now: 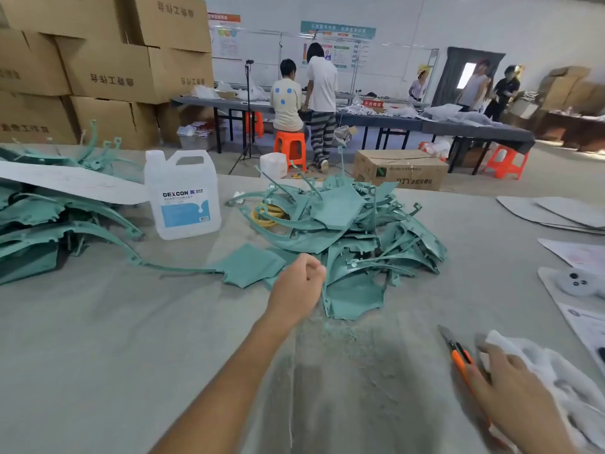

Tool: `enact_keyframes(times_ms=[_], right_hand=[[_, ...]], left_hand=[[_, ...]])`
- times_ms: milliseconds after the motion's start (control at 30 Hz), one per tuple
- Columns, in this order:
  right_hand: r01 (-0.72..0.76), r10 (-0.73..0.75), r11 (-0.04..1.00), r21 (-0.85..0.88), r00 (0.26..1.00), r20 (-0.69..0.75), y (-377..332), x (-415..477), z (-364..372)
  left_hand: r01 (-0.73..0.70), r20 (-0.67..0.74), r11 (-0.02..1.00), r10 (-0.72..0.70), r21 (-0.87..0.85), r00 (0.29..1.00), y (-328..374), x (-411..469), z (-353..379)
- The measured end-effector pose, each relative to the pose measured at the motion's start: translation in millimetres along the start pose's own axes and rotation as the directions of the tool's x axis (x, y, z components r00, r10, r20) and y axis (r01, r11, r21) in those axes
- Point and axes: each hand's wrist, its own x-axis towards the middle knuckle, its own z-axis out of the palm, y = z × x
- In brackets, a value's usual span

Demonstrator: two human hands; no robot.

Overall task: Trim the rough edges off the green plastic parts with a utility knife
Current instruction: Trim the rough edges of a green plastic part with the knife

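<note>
A heap of green plastic parts (343, 221) lies mid-table, with a second stack (36, 224) at the left. My left hand (298, 286) reaches to the heap's near side, its fingers curled at the left edge of a flat green part (355, 296), which it seems to pinch. The utility knife (456, 353), orange-handled with its blade out, lies on the table at the right. My right hand (504, 385) rests on the knife's handle with fairly straight fingers, fingertips near a white cloth (556, 378). Green shavings (330, 335) dust the table in front of me.
A clear jug labelled DEXCON (183, 194) stands left of the heap, a yellow coil (266, 216) beside it. Grey sheets (556, 211) and papers lie at the right edge. Cardboard boxes (108, 67) are stacked at the back left. People work at a far table (360, 121).
</note>
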Motion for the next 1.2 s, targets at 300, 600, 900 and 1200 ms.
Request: enact_keyframes(times_ms=[300, 600, 900, 1200], right_hand=[[0.081, -0.002, 0.943, -0.323, 0.971, 0.238, -5.1, 5.3, 15.0], [0.093, -0.136, 0.948, 0.303, 0.983, 0.122, -83.2, -56.4, 20.4], [-0.065, -0.116, 0.732, 0.679, 0.969, 0.218, -134.3, -83.6, 52.7], [-0.116, -0.002, 0.666, 0.736, 0.988, 0.157, -130.7, -86.5, 71.6]], left_hand=[[0.196, 0.086, 0.952, -0.221, 0.236, 0.971, -42.7, 49.6, 39.9], [0.097, -0.234, 0.912, -0.001, 0.399, 0.972, -38.4, 40.1, -12.1], [0.046, -0.459, 0.887, 0.193, 0.460, 0.867, -39.8, 43.8, -98.5], [-0.087, -0.480, 0.973, 0.182, 0.213, 0.858, -64.9, -41.0, -129.4]])
